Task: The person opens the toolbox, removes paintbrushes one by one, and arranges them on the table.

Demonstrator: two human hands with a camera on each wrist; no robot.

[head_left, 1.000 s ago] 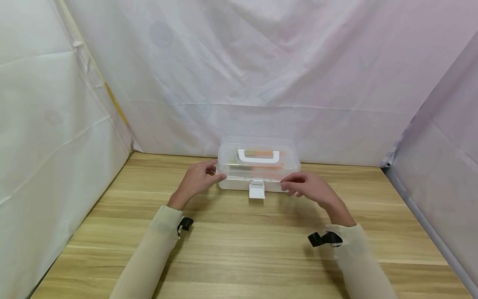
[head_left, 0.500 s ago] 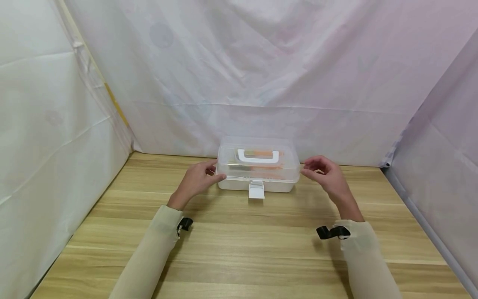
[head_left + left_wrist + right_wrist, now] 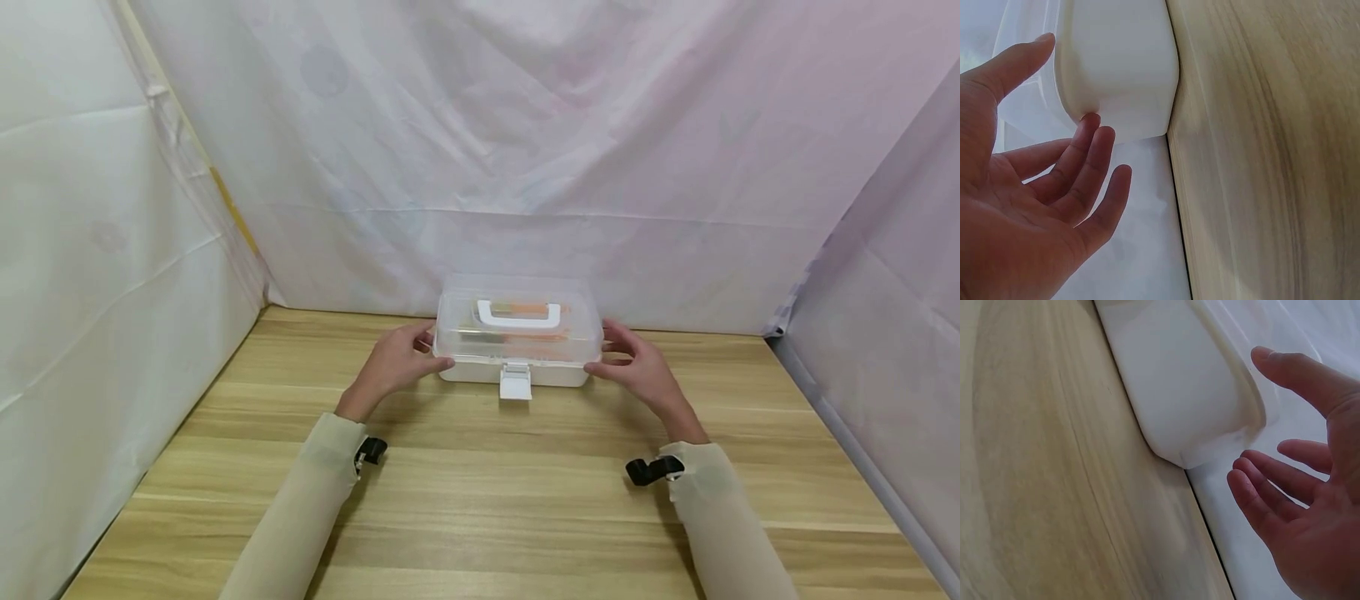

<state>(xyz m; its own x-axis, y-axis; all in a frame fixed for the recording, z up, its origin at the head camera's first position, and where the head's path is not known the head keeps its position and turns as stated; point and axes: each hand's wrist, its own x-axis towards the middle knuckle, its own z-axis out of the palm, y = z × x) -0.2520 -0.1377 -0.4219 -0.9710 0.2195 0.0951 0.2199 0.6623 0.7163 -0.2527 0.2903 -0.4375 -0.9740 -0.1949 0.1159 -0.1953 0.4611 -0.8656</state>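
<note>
A clear-lidded plastic storage box with a white base stands at the back of the table, its lid down. On top is a white carry handle; the white front latch is swung out from the front. Orange and dark slender items show through the lid, their kind unclear. My left hand holds the left end, thumb at the front corner of the rim, a fingertip touching the end wall. My right hand is around the right end, thumb at the front corner, other fingers relaxed beside the end.
The wood-grain table reaches the white cloth hanging close behind the box. More cloth hangs at the left and right. A black wrist camera mount protrudes from the right sleeve, another from the left.
My right hand went from the box's front right corner out past its right side, then back in, thumb to the front corner. My left hand stays nearly still at the left end.
</note>
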